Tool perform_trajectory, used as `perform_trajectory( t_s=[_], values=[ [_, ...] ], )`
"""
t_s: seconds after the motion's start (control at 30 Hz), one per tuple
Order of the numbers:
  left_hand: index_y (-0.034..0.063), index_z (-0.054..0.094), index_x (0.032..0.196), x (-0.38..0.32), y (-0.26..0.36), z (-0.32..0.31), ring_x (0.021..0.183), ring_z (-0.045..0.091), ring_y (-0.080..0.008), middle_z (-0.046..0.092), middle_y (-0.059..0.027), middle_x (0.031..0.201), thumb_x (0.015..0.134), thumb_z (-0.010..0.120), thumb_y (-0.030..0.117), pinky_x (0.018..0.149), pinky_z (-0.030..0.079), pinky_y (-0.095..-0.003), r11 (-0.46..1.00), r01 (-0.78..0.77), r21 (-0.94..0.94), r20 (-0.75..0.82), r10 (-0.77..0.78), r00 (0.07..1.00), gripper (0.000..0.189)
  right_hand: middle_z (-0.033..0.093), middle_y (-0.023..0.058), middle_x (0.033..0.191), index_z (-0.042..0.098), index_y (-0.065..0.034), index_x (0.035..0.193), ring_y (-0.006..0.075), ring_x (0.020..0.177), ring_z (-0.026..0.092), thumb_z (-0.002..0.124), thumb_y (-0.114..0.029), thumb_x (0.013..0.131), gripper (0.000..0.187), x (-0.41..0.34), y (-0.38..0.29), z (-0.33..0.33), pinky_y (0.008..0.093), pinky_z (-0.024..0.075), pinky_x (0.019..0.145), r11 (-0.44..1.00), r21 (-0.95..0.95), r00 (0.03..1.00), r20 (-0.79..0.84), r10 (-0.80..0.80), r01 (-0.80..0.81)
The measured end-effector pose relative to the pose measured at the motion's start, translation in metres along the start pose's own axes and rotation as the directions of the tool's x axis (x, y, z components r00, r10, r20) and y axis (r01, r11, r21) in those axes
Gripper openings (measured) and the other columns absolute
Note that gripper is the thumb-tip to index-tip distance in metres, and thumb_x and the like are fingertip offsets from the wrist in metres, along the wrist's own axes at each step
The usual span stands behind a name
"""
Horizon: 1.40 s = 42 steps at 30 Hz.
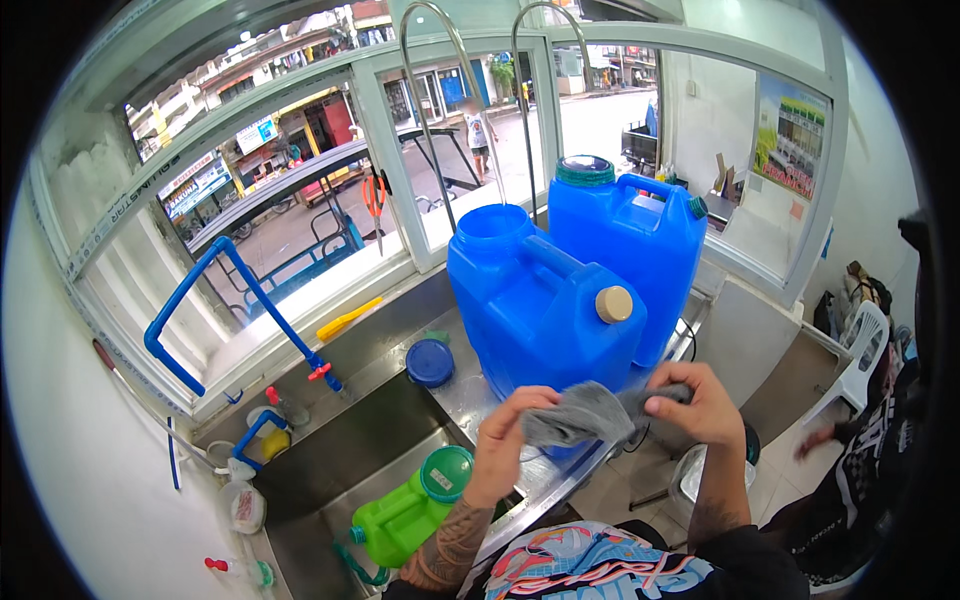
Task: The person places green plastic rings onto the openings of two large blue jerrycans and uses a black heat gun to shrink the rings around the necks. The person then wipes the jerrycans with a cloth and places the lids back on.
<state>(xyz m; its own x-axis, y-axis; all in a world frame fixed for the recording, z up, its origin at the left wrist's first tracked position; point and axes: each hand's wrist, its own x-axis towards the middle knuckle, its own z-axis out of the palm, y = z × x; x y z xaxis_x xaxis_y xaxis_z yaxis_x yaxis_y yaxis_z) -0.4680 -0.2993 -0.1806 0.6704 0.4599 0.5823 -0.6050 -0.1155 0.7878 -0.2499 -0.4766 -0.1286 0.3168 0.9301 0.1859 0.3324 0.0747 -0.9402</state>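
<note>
A grey cloth [581, 415] is stretched between my two hands, its right part twisted narrow. My left hand [501, 439] grips its left end, while my right hand [701, 405] pinches the other end. Just beyond stands a blue plastic water jug [517, 322] on the steel counter. Its wide mouth is uncovered, with a curved metal spout above it, and a beige cap [614, 304] closes the small opening. A second blue jug [622, 232] behind it wears a green-rimmed lid. A loose dark blue lid [430, 363] lies left of the front jug.
In the steel sink [330, 480] lies a green jug [409, 514]. A blue pipe faucet [255, 285] arches over the sink's far side. A yellow-handled tool [349, 319] rests on the ledge, and orange-handled scissors [373, 202] hang at the window. Another person [847, 480] is close on my right.
</note>
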Motion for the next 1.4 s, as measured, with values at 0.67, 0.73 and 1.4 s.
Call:
perform_trajectory(
  t_s=[0.67,0.73,1.4],
  values=[
    [0.0045,0.045,0.142,-0.013,-0.025,-0.065,0.131,0.047,-0.0265,0.05,-0.0137,0.138,0.092,0.062,0.008,0.112,0.034,-0.0403,0.745,0.128,0.655,-0.144,-0.043,0.989,0.052,0.062,0.0126,0.122,0.059,-0.0063,0.129,0.023,0.109,0.058,0.073,-0.033,0.089,0.05,0.082,-0.031,-0.027,0.0358,0.0448,0.097,0.815,-0.43,0.778,-0.322,-0.54,0.388],
    [0.0048,0.047,0.14,-0.071,-0.031,-0.075,0.124,0.053,-0.0239,0.051,-0.0111,0.137,0.094,0.063,0.011,0.106,0.041,-0.039,0.772,0.349,0.531,-0.272,-0.235,0.933,0.049,0.067,0.0114,0.111,0.063,-0.0026,0.121,0.0216,0.099,0.061,0.077,-0.039,0.085,0.053,0.041,-0.056,-0.011,0.0334,0.0449,0.092,0.84,-0.042,0.827,-0.16,-0.54,0.54],
    [0.0023,0.056,0.128,-0.173,-0.059,-0.165,0.112,0.061,-0.0271,0.06,-0.0138,0.125,0.094,0.065,0.017,0.096,0.048,-0.0378,0.468,0.612,0.637,-0.668,-0.059,0.742,0.038,0.063,0.0081,0.09,0.063,-0.0004,0.1,0.0206,0.086,0.061,0.064,-0.032,0.096,0.032,0.079,0.02,0.15,0.0351,0.0495,0.079,0.747,0.664,0.496,0.658,-0.566,-0.029]
  ],
)
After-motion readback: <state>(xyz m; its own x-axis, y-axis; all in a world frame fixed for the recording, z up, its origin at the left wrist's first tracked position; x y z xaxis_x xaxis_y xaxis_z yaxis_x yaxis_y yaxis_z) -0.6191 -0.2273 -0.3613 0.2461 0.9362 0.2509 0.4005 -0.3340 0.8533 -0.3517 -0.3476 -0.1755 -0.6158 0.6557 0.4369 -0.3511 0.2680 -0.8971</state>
